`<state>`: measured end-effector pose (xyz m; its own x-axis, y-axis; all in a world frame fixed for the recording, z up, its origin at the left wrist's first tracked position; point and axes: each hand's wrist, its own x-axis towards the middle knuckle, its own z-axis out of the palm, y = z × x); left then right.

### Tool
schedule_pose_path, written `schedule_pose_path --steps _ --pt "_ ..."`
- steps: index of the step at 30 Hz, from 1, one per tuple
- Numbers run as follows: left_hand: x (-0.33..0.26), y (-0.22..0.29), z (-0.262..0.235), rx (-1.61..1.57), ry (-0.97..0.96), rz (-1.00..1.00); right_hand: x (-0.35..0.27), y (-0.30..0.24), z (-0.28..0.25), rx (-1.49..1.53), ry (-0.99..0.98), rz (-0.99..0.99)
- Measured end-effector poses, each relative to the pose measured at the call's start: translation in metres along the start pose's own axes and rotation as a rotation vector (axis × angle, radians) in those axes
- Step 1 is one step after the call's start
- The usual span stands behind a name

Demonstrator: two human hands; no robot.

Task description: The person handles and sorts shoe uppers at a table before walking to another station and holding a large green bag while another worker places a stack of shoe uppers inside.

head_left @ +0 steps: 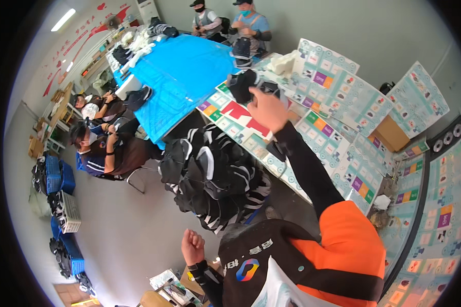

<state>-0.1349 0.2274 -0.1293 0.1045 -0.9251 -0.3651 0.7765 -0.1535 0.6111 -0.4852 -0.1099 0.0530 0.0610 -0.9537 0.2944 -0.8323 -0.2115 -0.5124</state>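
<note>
My right hand (pixel 268 108) reaches out over the table on the right, its fingers bent at the edge of a black fabric piece (pixel 242 86). Part of that piece is hidden, and it looks like a cap or a shoe upper. Close to my body, my left hand (pixel 192 248) is raised with its fingers curled in, and nothing shows in it. Between my arms and the tables rises a tall pile of similar black pieces (pixel 205 171) with white and grey bands.
A blue-covered table (pixel 189 66) stretches away at far left, with people seated around it. Printed sheets cover the right table (pixel 338 148), and boards stand along its back. Baskets (pixel 69 212) of black pieces line the left wall. A cluttered surface (pixel 171 284) lies at lower left.
</note>
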Motion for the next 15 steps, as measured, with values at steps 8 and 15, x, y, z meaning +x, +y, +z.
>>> schedule_pose_path --steps 8,15 --pt "0.037 -0.001 -0.011 0.117 0.262 -0.009 0.078 0.106 0.078 0.829 -0.376 0.549" --pt "0.118 -0.022 0.102 1.302 -0.471 0.42 -0.109 -0.025 0.145 1.044 -1.69 0.117"
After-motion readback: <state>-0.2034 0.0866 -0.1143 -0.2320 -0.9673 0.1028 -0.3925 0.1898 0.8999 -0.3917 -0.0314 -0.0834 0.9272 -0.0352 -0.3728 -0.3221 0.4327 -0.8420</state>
